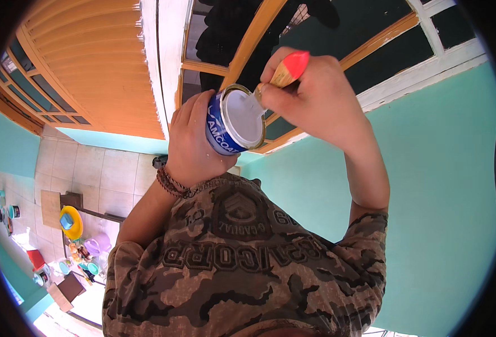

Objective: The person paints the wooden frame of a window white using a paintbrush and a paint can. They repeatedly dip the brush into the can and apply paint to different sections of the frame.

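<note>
My left hand (pixel 195 135) is wrapped around a blue-labelled Amcoat paint can (pixel 224 130), which is tilted with its mouth towards the camera. Pale whitish paint (pixel 243 120) shows inside the can. A paintbrush with a wooden handle and red tip (pixel 290 69) is pinched in my right hand (pixel 311 97); its bristles are at the paint by the can's rim. Behind both hands stands a window with orange wooden bars (pixel 254 36) and dark panes. Left of it a white-painted frame post (pixel 155 54) borders an orange ribbed door panel (pixel 88 63).
A turquoise wall (pixel 433 168) rises at the right. On the tiled floor (pixel 104 168) at lower left, a low table holds a yellow basin (pixel 72 223), a purple container (pixel 98 244) and several small items. A red object (pixel 35 260) is farther left.
</note>
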The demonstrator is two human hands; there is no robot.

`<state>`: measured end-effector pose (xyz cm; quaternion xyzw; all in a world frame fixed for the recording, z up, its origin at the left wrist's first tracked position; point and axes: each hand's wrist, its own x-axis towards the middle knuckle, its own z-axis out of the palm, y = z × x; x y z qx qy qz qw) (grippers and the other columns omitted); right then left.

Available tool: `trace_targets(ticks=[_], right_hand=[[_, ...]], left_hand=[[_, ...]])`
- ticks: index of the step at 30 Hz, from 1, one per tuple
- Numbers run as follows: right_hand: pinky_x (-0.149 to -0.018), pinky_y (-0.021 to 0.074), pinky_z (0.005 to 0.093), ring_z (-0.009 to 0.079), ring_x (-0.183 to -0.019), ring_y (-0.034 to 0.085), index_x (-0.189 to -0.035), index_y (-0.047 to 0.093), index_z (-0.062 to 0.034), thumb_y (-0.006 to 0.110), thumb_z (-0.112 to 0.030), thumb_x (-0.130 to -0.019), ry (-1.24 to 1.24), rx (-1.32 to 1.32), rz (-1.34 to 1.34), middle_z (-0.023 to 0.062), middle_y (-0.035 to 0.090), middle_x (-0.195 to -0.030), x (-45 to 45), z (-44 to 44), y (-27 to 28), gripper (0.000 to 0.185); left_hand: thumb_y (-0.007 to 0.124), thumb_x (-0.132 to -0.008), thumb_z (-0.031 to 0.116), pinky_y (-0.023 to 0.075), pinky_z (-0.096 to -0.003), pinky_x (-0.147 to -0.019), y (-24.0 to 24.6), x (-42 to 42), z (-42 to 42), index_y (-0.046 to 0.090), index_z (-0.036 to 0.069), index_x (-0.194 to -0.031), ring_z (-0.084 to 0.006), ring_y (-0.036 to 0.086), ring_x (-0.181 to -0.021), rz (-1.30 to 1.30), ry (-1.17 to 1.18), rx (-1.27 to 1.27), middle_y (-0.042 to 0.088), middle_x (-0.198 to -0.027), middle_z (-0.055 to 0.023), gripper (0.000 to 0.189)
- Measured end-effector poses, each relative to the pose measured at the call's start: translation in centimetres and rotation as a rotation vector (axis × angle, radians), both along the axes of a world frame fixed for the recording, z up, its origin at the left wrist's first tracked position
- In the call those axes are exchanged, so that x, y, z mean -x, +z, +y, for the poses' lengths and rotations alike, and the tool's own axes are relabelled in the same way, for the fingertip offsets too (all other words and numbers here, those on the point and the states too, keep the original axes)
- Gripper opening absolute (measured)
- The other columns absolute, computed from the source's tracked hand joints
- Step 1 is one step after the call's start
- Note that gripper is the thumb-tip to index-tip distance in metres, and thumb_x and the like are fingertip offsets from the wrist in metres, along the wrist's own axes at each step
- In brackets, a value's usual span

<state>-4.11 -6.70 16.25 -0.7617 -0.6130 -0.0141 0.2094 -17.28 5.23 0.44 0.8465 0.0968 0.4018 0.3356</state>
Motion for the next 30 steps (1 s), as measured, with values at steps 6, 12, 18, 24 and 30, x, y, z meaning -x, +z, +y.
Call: trace_targets(ticks=[6,12,18,24,30], right_hand=[[-0.055,0.0543,0.0265,0.0149,-0.067,0.068,-0.092,0.062,0.0006,0.071,-0.007,-0.085,-0.113,-0.281,0.633,0.0089,0.069,-0.078,-2.2,-2.9,0.9,0.014],[-0.049,0.0573,0.0303,0.0275,-0.068,0.07,-0.105,0.054,0.0015,0.059,-0.005,-0.09,0.003,-0.891,1.341,0.0231,0.067,-0.091,-7.0,-7.3,-5.5,0.017],[-0.065,0.0555,0.0256,0.0235,-0.086,0.065,-0.108,0.061,-0.0022,0.057,-0.018,-0.094,-0.156,-1.394,1.719,0.0134,0.065,-0.103,-7.8,-12.6,-15.6,0.021],[-0.076,0.0592,0.0329,0.0306,-0.099,0.067,-0.113,0.055,-0.0009,0.054,-0.016,-0.096,-0.242,-1.556,1.068,0.0182,0.063,-0.111,-9.3,-15.5,-15.6,0.023],[-0.084,0.0609,0.0366,0.0229,-0.1,0.066,-0.111,0.061,0.005,0.064,-0.004,-0.093,-0.269,-1.469,0.611,0.0179,0.063,-0.114,-12.7,-14.9,-12.9,0.02]], left_hand=[[0.089,-0.05,0.019,0.0476,-0.0465,-0.095,0.4,-0.6,0.5,0.044,-0.003,-0.131,-0.0391,0.059,-0.109,0.029,-0.047,0.116,0.057,-0.12,-0.0227,0.096],[0.093,-0.053,0.028,0.0468,-0.044,-0.099,0.6,-1.7,0.3,0.039,-0.001,-0.136,-0.0346,0.059,-0.116,-0.014,-0.17,0.287,0.058,-0.124,-0.02,0.103],[0.092,-0.055,0.02,0.0513,-0.0373,-0.093,-2.3,-2.2,-1.8,0.038,-0.004,-0.136,-0.0243,0.063,-0.109,-0.031,-0.286,0.41,0.061,-0.119,-0.0149,0.101],[0.092,-0.054,0.018,0.0531,-0.0366,-0.088,-1.4,-2.2,-2.3,0.042,-0.002,-0.13,-0.0219,0.065,-0.099,0.106,-0.364,0.418,0.064,-0.112,-0.0117,0.093],[0.091,-0.059,0.018,0.0511,-0.0365,-0.093,-1.8,-4.3,-2.3,0.052,0.0,-0.13,-0.0232,0.063,-0.107,0.158,-0.412,0.288,0.065,-0.118,-0.0128,0.083]])
